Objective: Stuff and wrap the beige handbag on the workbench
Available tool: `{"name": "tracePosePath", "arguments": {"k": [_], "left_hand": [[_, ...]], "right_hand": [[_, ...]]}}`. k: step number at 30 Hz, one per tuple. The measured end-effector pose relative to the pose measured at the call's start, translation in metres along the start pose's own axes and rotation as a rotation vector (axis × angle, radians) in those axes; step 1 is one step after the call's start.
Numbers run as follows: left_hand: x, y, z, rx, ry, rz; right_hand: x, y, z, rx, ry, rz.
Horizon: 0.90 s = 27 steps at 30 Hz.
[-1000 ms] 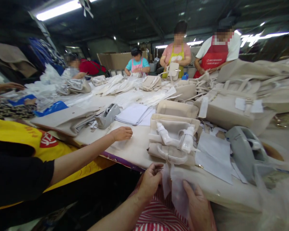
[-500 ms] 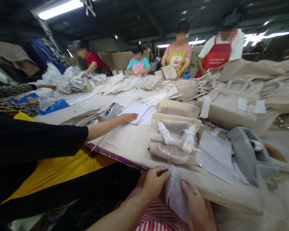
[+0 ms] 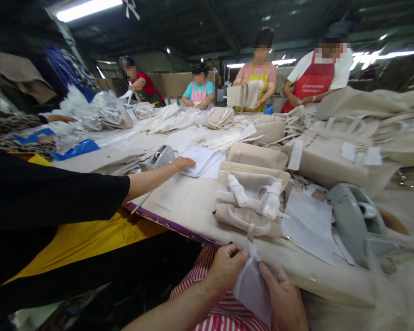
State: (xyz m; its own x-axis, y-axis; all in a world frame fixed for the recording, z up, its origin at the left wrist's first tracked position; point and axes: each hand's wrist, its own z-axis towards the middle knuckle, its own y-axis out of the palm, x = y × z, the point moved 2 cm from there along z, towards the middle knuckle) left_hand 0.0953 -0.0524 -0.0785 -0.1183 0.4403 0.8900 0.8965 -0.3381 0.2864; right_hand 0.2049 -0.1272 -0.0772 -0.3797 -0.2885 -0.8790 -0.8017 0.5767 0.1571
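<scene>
A thin, translucent white wrapping sheet point(image 3: 251, 287) hangs over the table's front edge, around the end of a small beige strap point(image 3: 250, 230). My left hand point(image 3: 227, 264) pinches the sheet's upper left side between thumb and fingers. On its right side, my right hand point(image 3: 281, 294) grips the sheet with the thumb in front. The strap comes from a beige handbag point(image 3: 243, 216) lying on the table, its handle point(image 3: 239, 220) wrapped in white. Another part of the bag carries more white-wrapped pieces point(image 3: 272, 200).
A grey tape dispenser point(image 3: 353, 220) stands at the right beside white paper sheets point(image 3: 307, 225). At left, a co-worker's hand point(image 3: 184, 163) rests on a paper stack near another dispenser point(image 3: 162, 156). Beige bags point(image 3: 331, 154) pile up at right; several people work across the table.
Both hands stay at the sheet, which is now gathered tighter around the strap; my left hand has shifted slightly right. The co-worker's hand has drawn back a little on the papers.
</scene>
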Motion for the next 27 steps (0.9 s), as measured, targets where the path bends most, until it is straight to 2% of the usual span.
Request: {"name": "tracePosePath", "arguments": {"k": [4, 7, 10, 14, 16, 23, 27], "left_hand": [[-0.003, -0.002, -0.009, -0.027, -0.094, -0.123], [0.000, -0.003, -0.014, -0.022, -0.113, -0.115], [0.005, -0.002, -0.016, -0.048, -0.121, -0.093], [0.010, 0.000, -0.017, -0.078, -0.151, -0.114], [0.010, 0.000, -0.018, -0.092, -0.168, -0.140], [0.002, -0.001, -0.020, -0.092, -0.202, -0.155], [0.000, 0.001, -0.021, -0.081, -0.167, -0.153]], "right_hand": [[0.027, -0.013, 0.008, -0.090, 0.007, 0.087], [0.033, -0.020, 0.006, -0.134, 0.022, 0.125], [0.025, -0.026, 0.000, -0.103, -0.013, 0.035], [0.012, -0.035, -0.004, 0.009, -0.182, -0.221], [0.007, -0.036, -0.006, 0.040, -0.216, -0.280], [-0.007, -0.031, -0.016, 0.081, -0.023, -0.197], [-0.015, -0.030, -0.019, 0.088, -0.052, -0.227]]}}
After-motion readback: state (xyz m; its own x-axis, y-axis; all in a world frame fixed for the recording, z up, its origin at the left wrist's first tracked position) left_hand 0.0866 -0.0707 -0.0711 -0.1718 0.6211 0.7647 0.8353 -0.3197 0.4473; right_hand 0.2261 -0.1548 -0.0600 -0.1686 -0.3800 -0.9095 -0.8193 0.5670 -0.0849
